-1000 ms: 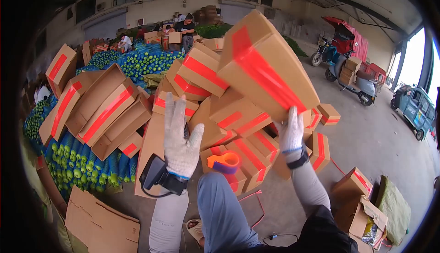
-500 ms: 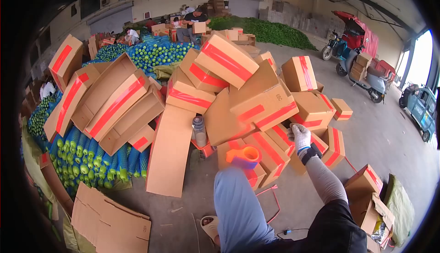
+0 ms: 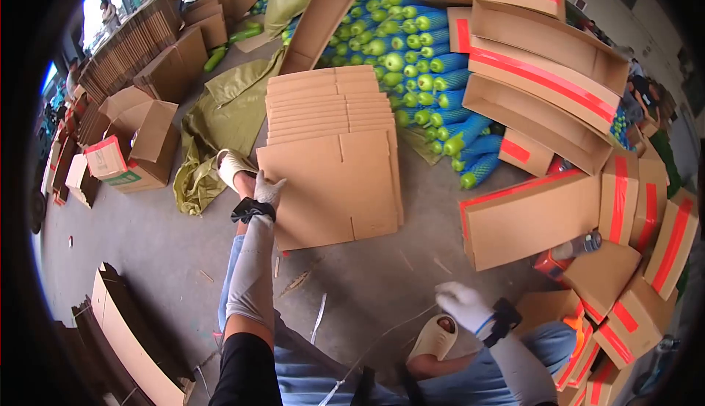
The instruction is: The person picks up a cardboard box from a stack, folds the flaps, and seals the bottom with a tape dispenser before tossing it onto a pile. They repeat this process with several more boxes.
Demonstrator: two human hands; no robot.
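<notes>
Flattened cardboard sheets (image 3: 334, 149) lie stacked on the concrete floor (image 3: 147, 237) at 12 o'clock. Left hand (image 3: 268, 189), gloved, fingers curled onto the top sheet's near-left edge. Right hand (image 3: 463, 304), gloved and blurred, hovers at 5 o'clock; finger state cannot be determined.

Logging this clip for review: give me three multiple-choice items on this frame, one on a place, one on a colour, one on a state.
1. Where is the left hand?
A. at the edge of the flat cardboard stack
B. on a bottle
C. inside a taped box

2. What colour is the tape on the made-up boxes?
A. blue
B. red
C. white

3. What does the right hand hold?
A. a tape roll
B. a box
C. nothing

Key: 1 A, gloved fingers meet the top sheet's corner; 2 B, red strips run along the boxes; 3 C, the glove is over bare floor.
</notes>
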